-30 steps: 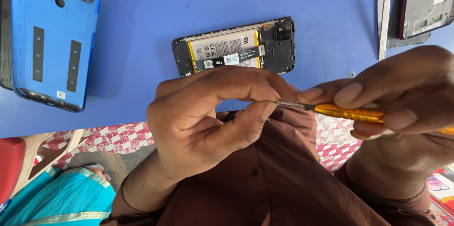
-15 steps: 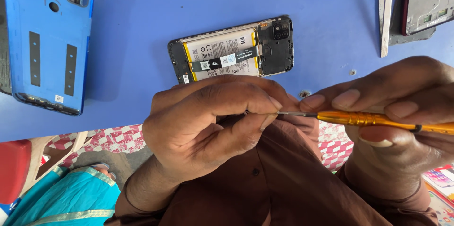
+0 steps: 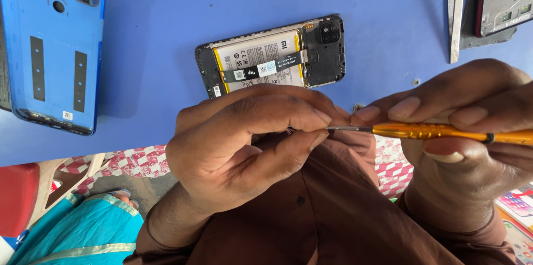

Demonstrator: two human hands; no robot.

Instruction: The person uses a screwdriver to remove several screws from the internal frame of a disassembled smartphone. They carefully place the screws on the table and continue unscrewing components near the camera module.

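Fingertips [image 3: 319, 118] of the left hand [image 3: 244, 143] pinch shut at the steel tip of a slim orange-handled metal screwdriver [image 3: 438, 132], perhaps around a tiny screw, hidden from view. Right hand [image 3: 472, 126] clenches the handle. Just beyond the fingers lies an opened black smartphone with exposed battery [image 3: 272, 57] on the blue tabletop [image 3: 166, 26].
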